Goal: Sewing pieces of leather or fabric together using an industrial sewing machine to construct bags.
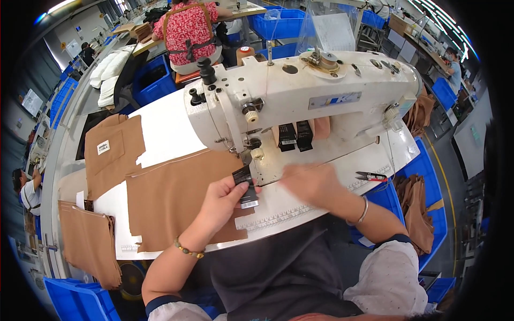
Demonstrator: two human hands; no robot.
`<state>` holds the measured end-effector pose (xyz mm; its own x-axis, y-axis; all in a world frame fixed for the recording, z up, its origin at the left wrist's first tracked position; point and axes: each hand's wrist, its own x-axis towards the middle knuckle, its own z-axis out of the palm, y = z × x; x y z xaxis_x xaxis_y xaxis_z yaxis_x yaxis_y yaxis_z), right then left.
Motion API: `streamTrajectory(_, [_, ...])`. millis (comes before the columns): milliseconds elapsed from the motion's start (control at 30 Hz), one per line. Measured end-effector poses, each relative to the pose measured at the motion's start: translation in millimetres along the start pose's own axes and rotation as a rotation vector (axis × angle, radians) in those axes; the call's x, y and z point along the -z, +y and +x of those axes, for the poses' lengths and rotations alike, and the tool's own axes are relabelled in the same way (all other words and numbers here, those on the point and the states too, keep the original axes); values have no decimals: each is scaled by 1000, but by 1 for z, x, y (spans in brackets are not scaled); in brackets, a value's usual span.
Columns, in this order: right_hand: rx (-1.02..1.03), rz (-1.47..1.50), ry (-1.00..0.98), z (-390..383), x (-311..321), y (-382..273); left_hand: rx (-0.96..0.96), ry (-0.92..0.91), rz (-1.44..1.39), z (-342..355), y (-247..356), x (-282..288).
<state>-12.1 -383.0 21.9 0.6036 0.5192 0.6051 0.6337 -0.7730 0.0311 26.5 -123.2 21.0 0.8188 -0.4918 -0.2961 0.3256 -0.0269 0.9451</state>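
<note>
Fingers of the left hand (225,198) pinch a small black woven label (245,184) over brown cloth (171,198), near the white sewing machine (300,101); light and limp, it is probably best gripped by its edge. Right hand (310,184) is blurred, grip unclear.

Bright overhead workshop light fell evenly; the right hand (313,184) was motion-blurred, and fisheye edges bent into black corners.

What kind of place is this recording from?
Most likely a garment factory sewing floor: a white industrial sewing machine, cut brown fabric pieces on the table, blue bins, and another person seated at the next station.
</note>
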Motion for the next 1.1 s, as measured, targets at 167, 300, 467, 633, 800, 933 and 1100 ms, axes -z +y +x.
streamTrajectory(167, [-285,-197,58,-14,-16,83,-64,32,7,-5,5,22])
streamTrajectory(300, [-211,-215,29,-19,-17,96,-65,-18,37,-8,7,23])
streamTrajectory(467, [-172,-110,25,-10,-1,85,3,-163,-113,-10,9,19])
streamTrajectory(633, [15,-72,-6,-3,3,13,126,-179,-109,-5,7,9])
streamTrajectory(800, [204,53,7,9,-9,-55,129,-212,12,7,-3,8])
streamTrajectory(933, [58,251,-9,15,-16,-31,-276,-22,576,7,14,14])
streamTrajectory(1100, [-370,655,-191,55,-36,2,-674,180,1204,4,30,15])
